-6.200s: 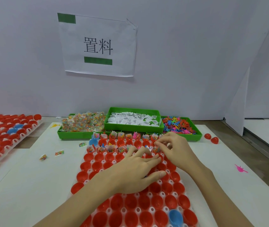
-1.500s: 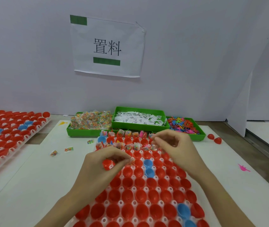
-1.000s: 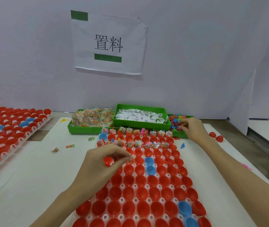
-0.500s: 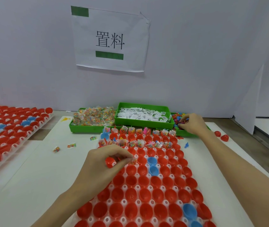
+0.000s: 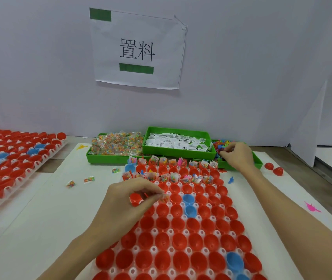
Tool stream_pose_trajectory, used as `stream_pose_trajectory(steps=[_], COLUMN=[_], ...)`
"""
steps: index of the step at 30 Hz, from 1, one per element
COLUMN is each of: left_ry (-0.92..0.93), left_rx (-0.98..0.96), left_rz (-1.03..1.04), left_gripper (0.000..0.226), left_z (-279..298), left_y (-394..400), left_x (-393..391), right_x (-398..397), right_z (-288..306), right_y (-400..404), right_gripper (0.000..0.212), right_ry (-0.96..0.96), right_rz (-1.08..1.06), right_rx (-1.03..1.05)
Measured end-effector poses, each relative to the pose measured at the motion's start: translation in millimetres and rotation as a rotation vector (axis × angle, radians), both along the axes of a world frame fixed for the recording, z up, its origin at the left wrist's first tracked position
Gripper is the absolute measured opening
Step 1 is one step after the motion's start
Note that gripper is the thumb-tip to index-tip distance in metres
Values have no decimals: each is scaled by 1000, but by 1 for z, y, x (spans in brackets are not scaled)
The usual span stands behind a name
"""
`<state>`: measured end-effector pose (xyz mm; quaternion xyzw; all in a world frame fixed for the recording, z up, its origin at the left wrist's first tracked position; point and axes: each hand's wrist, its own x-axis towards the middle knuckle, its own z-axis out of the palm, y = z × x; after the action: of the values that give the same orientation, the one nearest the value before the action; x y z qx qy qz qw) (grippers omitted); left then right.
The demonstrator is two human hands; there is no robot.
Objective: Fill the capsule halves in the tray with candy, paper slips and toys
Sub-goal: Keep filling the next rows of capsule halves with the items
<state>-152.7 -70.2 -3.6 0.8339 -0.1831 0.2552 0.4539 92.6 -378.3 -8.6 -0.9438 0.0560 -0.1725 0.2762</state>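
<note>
Head view: left hand (image 5: 126, 203) pinches red capsule half (image 5: 135, 199) plus candy packet (image 5: 164, 198) over tray (image 5: 181, 239); right hand (image 5: 236, 156) fingers curled in toy bin (image 5: 240, 164), grip unclear. Risk: half or packet slips from crowded pinch, toy snags and spills.

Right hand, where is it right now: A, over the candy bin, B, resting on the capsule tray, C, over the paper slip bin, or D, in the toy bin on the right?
D: the right hand reaches into the rightmost green toy bin, its fingers among the coloured toys.
</note>
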Motion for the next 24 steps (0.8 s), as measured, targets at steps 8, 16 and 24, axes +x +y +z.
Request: stream_pose_trajectory(steps=[8,16,24], left_ry=[34,116,110], left_rx=[-64,-175,-238], left_rz=[13,-68,-133], left_gripper=[14,11,12], left_z=[0,0,1], left_y=[0,-7,-12], left_x=[1,-2,-3], right_x=[-48,-163,-211], right_z=[16,36,33], right_y=[7,54,79], right_gripper=[13,21,17], right_ry=[-187,-58,74], right_rz=[93,498,786], right_rx=[495,698,502])
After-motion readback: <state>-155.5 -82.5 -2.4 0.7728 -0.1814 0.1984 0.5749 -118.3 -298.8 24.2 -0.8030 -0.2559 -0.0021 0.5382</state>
